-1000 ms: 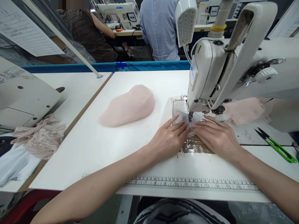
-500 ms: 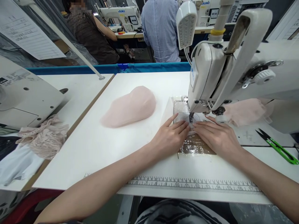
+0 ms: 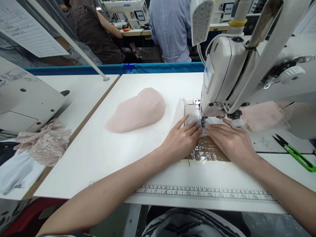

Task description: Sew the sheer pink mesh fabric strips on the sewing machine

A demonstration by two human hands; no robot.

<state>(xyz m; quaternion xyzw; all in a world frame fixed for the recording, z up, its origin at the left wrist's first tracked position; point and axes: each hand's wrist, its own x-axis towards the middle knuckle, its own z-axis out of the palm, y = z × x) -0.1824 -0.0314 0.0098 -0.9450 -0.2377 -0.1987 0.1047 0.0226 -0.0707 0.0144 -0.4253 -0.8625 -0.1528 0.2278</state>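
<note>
My left hand (image 3: 181,141) lies with fingers flat on a thin, sheer pale fabric (image 3: 178,112), left of the needle, its thumb apart from the fingers. To the right of the needle, my right hand (image 3: 229,141) also lies flat with fingers stretched out. Between the fingertips the presser foot (image 3: 202,122) of a white sewing machine (image 3: 218,72) comes down on the fabric; whether it presses is hard to see. Under and in front of the hands is a shiny, film-covered brown patch (image 3: 204,149) on the table. My hands partly hide the fabric.
A rounded pink cloth piece (image 3: 138,110) lies to the left, and more pink cloth (image 3: 261,115) under the machine arm. Green thread snips (image 3: 295,154) rest at the right. A printed ruler (image 3: 197,194) runs along the front edge. Two people sit beyond the blue cloth edge (image 3: 163,67).
The view has shifted slightly, so the machine looks a little larger and farther right. Both hands stay flat beside the needle, with hardly any movement.
</note>
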